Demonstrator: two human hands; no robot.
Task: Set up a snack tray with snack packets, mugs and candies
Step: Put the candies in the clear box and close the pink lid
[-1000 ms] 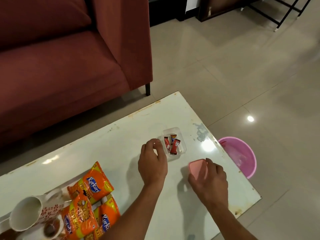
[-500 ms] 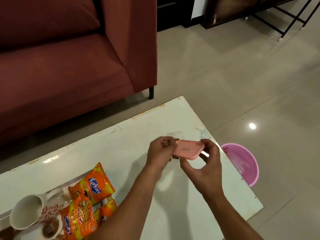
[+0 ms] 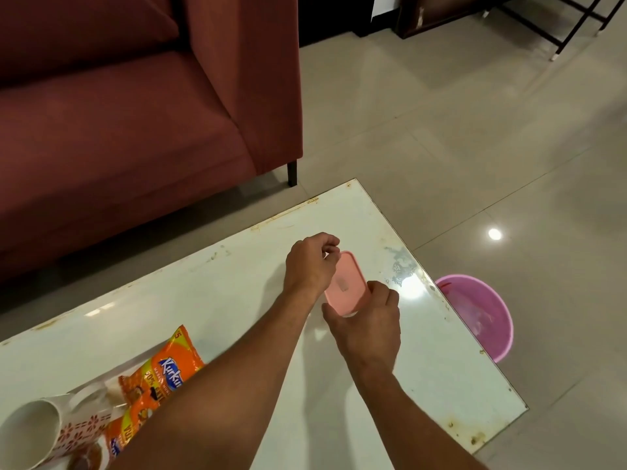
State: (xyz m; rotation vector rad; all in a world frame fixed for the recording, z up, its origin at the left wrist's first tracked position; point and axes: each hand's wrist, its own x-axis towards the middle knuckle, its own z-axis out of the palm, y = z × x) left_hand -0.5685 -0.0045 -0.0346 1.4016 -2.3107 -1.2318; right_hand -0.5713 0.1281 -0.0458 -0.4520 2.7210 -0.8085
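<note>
A pink lid (image 3: 346,283) lies over the small clear candy box on the white table (image 3: 237,300); the box and its candies are hidden under it. My left hand (image 3: 310,264) pinches the lid's far left edge. My right hand (image 3: 368,322) grips its near end. At the lower left, orange snack packets (image 3: 169,364) lie on a tray beside a white patterned mug (image 3: 37,432) on its side. My left forearm covers part of the packets.
A pink bucket (image 3: 475,313) stands on the tiled floor just past the table's right edge. A dark red sofa (image 3: 118,113) runs along the table's far side. Black metal furniture legs (image 3: 576,25) show at the top right.
My right hand lifted the pink lid off the table and both hands brought it over the open candy box, which it now covers. The view has shifted slightly.
</note>
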